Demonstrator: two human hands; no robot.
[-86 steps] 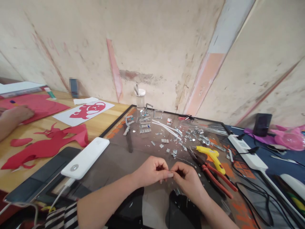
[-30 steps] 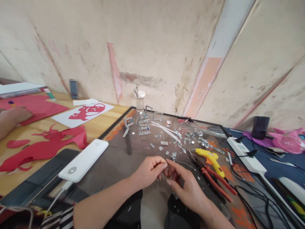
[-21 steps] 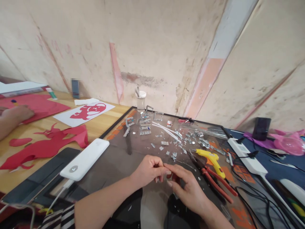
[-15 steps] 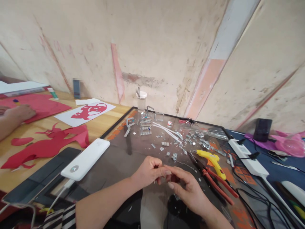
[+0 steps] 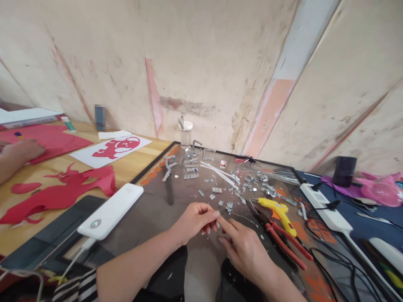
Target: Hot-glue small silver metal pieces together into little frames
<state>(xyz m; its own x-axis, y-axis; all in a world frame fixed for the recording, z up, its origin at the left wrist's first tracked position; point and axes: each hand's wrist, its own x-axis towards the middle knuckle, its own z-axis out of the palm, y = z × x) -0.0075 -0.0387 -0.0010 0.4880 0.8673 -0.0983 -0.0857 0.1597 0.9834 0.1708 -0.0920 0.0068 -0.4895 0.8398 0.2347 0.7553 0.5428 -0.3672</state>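
My left hand (image 5: 198,221) is closed above the near side of the dark glass tabletop, thumb pressed against its curled fingers. Whatever it pinches is too small to make out. My right hand (image 5: 241,241) meets it at the fingertips, its index finger stretched toward the left thumb and its own thumb apart below. A tiny pale piece (image 5: 218,225) shows between the two hands; its kind is unclear. Beyond them lie small grey strip pieces (image 5: 217,190), several silvery scraps (image 5: 262,183) and white strips (image 5: 220,174).
To the right are red-handled pliers (image 5: 288,243), a yellow glue gun (image 5: 280,214) and a white power strip (image 5: 325,209) with black cables. A white power bank (image 5: 111,212) lies left. At far left, another person's hand (image 5: 23,153) rests on red paper (image 5: 66,142). A lidded jar (image 5: 186,135) stands behind.
My right index finger has straightened toward the left thumb, and the right thumb has moved away from it. My left hand has shifted slightly up and left with the view.
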